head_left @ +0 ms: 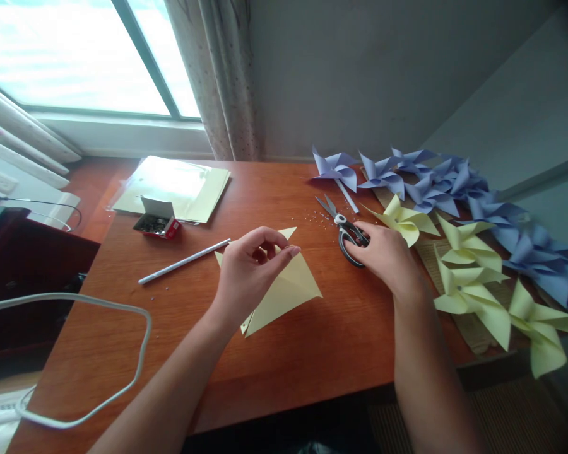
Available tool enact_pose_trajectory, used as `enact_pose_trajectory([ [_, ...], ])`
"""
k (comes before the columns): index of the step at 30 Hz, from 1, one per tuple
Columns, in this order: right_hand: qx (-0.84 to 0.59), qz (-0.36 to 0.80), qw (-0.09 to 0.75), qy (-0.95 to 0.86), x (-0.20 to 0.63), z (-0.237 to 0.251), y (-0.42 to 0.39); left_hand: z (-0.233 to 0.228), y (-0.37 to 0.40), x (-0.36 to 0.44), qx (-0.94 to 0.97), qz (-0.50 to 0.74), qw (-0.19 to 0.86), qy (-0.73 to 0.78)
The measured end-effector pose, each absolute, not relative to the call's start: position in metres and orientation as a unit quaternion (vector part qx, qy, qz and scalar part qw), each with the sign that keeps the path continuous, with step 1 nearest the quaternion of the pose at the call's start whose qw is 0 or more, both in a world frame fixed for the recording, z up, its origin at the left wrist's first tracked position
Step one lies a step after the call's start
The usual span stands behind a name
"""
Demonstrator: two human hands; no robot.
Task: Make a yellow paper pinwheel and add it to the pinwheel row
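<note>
My left hand (255, 268) hovers over a cut sheet of yellow paper (286, 287), its thumb and forefinger pinched together. Whatever is between those fingertips is too small to make out. The paper lies on the wooden table with its corners pointing outward, partly covered by the hand. To the right, my right hand (383, 252) is closed on the black-and-grey handles of a pair of scissors (341, 221). The scissor blades lie slightly apart and point away from me. A patterned paper straw (184, 261) rests left of the yellow paper.
Finished blue pinwheels (430, 195) and yellow pinwheels (471, 290) crowd the table's right side. A small open box of metal pins (157, 221) sits before a stack of paper (170, 188). Tiny scraps surround the scissor tips. A white cable (144, 340) loops at left.
</note>
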State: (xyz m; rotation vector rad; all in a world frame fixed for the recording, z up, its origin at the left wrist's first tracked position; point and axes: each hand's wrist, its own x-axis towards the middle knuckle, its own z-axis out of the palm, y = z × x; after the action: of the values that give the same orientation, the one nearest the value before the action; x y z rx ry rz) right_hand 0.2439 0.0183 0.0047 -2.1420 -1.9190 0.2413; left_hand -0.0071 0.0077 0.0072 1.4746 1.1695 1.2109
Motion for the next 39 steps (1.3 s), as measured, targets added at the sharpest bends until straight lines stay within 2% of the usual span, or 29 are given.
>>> enact_pose_trajectory([
  [9, -0.741, 0.043, 0.057, -0.668, 0.246, 0.004, 0.015, 0.009, 0.006, -0.006, 0.598, 0.473, 0.440, 0.474],
  [18, -0.737, 0.035, 0.058, -0.672, 0.249, 0.001, 0.013, 0.009, 0.006, -0.007, 0.623, 0.467, 0.424, 0.463],
  [26, -0.758, 0.035, -0.002, -0.652, 0.244, 0.012, 0.008, 0.008, 0.006, -0.005, 0.611, 0.456, 0.431, 0.483],
  [39, -0.758, 0.046, -0.020, -0.650, 0.244, 0.013, 0.007, 0.008, 0.005, -0.004, 0.614, 0.458, 0.430, 0.478],
])
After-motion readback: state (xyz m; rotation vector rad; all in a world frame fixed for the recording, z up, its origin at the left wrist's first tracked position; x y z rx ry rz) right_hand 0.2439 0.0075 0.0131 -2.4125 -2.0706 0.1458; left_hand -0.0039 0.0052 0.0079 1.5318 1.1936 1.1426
